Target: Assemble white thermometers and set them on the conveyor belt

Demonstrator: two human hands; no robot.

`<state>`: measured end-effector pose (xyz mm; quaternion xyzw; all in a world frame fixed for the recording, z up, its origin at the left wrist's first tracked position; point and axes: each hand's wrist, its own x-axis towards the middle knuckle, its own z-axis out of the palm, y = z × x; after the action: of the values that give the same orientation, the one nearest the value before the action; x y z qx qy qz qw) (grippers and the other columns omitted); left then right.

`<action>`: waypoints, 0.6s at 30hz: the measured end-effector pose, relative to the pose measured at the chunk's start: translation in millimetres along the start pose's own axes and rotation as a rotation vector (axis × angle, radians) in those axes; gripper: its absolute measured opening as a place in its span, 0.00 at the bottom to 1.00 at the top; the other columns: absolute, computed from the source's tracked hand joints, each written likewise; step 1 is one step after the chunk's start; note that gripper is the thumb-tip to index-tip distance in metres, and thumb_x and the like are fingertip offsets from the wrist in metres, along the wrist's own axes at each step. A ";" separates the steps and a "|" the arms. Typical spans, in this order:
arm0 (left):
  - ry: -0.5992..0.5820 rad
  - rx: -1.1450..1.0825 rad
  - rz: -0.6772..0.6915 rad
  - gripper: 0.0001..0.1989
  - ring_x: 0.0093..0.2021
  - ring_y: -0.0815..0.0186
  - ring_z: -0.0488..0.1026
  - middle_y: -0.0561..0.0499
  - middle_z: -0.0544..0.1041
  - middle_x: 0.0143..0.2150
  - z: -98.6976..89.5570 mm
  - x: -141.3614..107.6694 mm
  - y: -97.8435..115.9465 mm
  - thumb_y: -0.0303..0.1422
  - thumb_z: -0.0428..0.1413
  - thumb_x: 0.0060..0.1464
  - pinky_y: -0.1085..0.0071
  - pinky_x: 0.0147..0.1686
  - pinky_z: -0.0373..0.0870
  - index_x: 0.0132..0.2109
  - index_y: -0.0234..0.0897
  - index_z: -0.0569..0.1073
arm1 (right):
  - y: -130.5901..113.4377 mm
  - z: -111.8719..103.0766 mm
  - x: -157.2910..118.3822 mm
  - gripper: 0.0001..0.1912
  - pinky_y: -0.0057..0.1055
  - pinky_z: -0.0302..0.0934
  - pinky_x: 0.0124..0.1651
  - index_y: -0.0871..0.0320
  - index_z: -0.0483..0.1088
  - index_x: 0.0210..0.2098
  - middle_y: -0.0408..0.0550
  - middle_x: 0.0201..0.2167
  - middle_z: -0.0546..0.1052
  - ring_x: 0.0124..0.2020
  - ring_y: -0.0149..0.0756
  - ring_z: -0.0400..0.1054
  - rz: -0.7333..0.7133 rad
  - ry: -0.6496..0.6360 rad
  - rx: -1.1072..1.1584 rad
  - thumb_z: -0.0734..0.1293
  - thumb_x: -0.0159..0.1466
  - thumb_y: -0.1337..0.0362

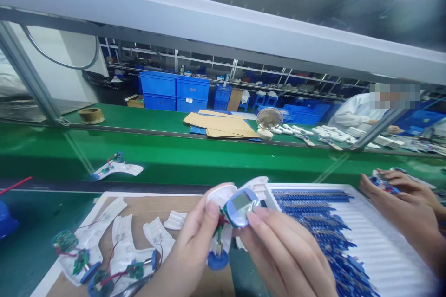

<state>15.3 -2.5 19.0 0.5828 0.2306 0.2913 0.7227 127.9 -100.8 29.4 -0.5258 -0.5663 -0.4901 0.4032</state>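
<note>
My left hand [190,241] is closed around a white plastic shell [222,193], which carries a small green circuit board, wires and a round blue end cap [218,261]. A rounded blue display cover [232,216] with a grey screen is pinched in my right hand [289,250], right against the shell. Behind the cover another white shell piece [259,186] sticks up; which hand supports it I cannot tell. To the left, white shells [121,236] with boards, red wires and blue caps lie on a brown cardboard sheet [195,203].
Rows of blue parts [313,222] fill a white ribbed tray [386,241] at right. Beside it another person's hands [407,195] hold a blue-and-white part. One shell assembly [118,167] lies on the green belt [181,162]. A white beam [223,14] crosses overhead.
</note>
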 end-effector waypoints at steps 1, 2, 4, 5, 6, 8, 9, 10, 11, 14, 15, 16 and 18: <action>0.023 0.018 0.007 0.35 0.64 0.49 0.67 0.43 0.73 0.62 -0.6 0.7 -0.2 0.60 0.50 0.58 0.54 0.65 0.62 0.59 0.39 0.73 | 1.3 0.4 -0.1 0.07 0.23 0.73 0.48 0.61 0.77 0.38 0.44 0.36 0.80 0.38 0.30 0.75 -0.009 -0.010 0.028 0.67 0.65 0.75; 0.044 0.035 0.040 0.36 0.64 0.50 0.67 0.44 0.72 0.63 -1.4 1.0 0.0 0.61 0.50 0.58 0.56 0.66 0.61 0.61 0.39 0.71 | 2.1 0.5 -0.1 0.09 0.23 0.74 0.47 0.60 0.77 0.40 0.43 0.37 0.80 0.37 0.30 0.76 -0.016 -0.028 0.056 0.66 0.66 0.74; 0.065 0.061 0.162 0.34 0.63 0.54 0.67 0.46 0.71 0.63 -3.6 0.0 0.8 0.59 0.48 0.61 0.62 0.64 0.63 0.63 0.42 0.68 | 2.2 0.3 0.8 0.11 0.21 0.74 0.45 0.58 0.78 0.42 0.41 0.37 0.81 0.34 0.29 0.76 -0.028 -0.059 0.102 0.64 0.67 0.73; 0.063 0.078 0.224 0.32 0.63 0.56 0.68 0.48 0.71 0.63 -4.7 -1.4 1.3 0.57 0.46 0.63 0.64 0.63 0.64 0.64 0.44 0.67 | 1.6 0.0 1.6 0.12 0.20 0.74 0.44 0.57 0.78 0.43 0.41 0.38 0.81 0.34 0.29 0.76 -0.026 -0.070 0.107 0.63 0.67 0.72; 0.047 0.101 0.266 0.30 0.62 0.57 0.69 0.49 0.71 0.63 -5.6 -3.2 1.9 0.56 0.45 0.64 0.67 0.62 0.65 0.64 0.46 0.65 | 0.8 -0.3 2.5 0.12 0.20 0.74 0.44 0.57 0.78 0.43 0.41 0.38 0.81 0.35 0.29 0.77 -0.023 -0.081 0.103 0.63 0.67 0.72; -0.033 0.154 0.317 0.27 0.61 0.59 0.70 0.51 0.70 0.63 -6.8 -7.6 3.6 0.54 0.41 0.67 0.70 0.59 0.67 0.65 0.49 0.64 | -0.8 -0.8 4.3 0.12 0.22 0.75 0.45 0.57 0.78 0.42 0.42 0.38 0.81 0.35 0.30 0.77 -0.040 -0.061 0.089 0.63 0.68 0.72; -0.075 0.191 0.343 0.26 0.61 0.61 0.70 0.52 0.70 0.64 -6.8 -9.9 4.7 0.53 0.39 0.68 0.71 0.58 0.67 0.65 0.51 0.63 | -1.4 -1.1 5.0 0.11 0.23 0.75 0.46 0.58 0.78 0.42 0.42 0.37 0.81 0.35 0.31 0.77 -0.045 -0.045 0.082 0.63 0.67 0.72; -0.110 0.238 0.388 0.25 0.61 0.62 0.70 0.53 0.70 0.64 -6.6 -11.9 6.0 0.52 0.38 0.68 0.72 0.58 0.67 0.65 0.51 0.62 | -1.7 -1.3 5.3 0.11 0.24 0.75 0.46 0.59 0.78 0.41 0.43 0.36 0.81 0.35 0.31 0.77 -0.050 -0.032 0.078 0.64 0.67 0.72; -0.133 0.291 0.442 0.24 0.61 0.63 0.69 0.53 0.70 0.63 -6.3 -13.6 7.3 0.51 0.38 0.69 0.74 0.59 0.67 0.65 0.52 0.62 | -1.9 -1.5 5.4 0.10 0.24 0.75 0.47 0.60 0.78 0.41 0.43 0.36 0.81 0.34 0.31 0.77 -0.051 -0.025 0.076 0.64 0.67 0.73; -0.124 0.436 0.564 0.23 0.62 0.66 0.68 0.54 0.69 0.63 -5.7 -15.3 9.8 0.50 0.38 0.69 0.77 0.60 0.64 0.65 0.52 0.61 | -2.3 -1.3 3.7 0.10 0.24 0.75 0.45 0.59 0.79 0.41 0.43 0.36 0.81 0.34 0.32 0.77 -0.033 -0.019 0.063 0.65 0.66 0.73; -0.114 0.463 0.584 0.23 0.62 0.67 0.68 0.55 0.69 0.63 -6.0 -14.7 9.6 0.50 0.37 0.69 0.78 0.60 0.64 0.65 0.53 0.60 | -2.7 -0.8 2.6 0.10 0.24 0.76 0.43 0.58 0.79 0.42 0.42 0.36 0.81 0.33 0.32 0.77 -0.023 -0.010 0.053 0.65 0.66 0.72; -0.106 0.480 0.601 0.23 0.62 0.67 0.68 0.55 0.69 0.63 -6.6 -13.8 8.8 0.50 0.37 0.69 0.78 0.61 0.64 0.65 0.53 0.60 | -3.4 0.0 1.5 0.10 0.24 0.76 0.42 0.57 0.79 0.42 0.41 0.35 0.81 0.33 0.32 0.77 -0.014 0.010 0.043 0.65 0.66 0.72; -0.092 0.516 0.649 0.25 0.62 0.67 0.68 0.55 0.69 0.64 -8.1 -11.9 6.5 0.51 0.36 0.69 0.78 0.62 0.63 0.66 0.53 0.59 | -5.2 1.5 -0.6 0.10 0.23 0.76 0.42 0.55 0.79 0.41 0.40 0.33 0.81 0.32 0.31 0.77 -0.009 0.048 0.023 0.66 0.66 0.71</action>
<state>0.3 -4.0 23.6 0.7996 0.0680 0.4102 0.4333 122.9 -99.2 27.9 -0.5064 -0.5645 -0.4980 0.4206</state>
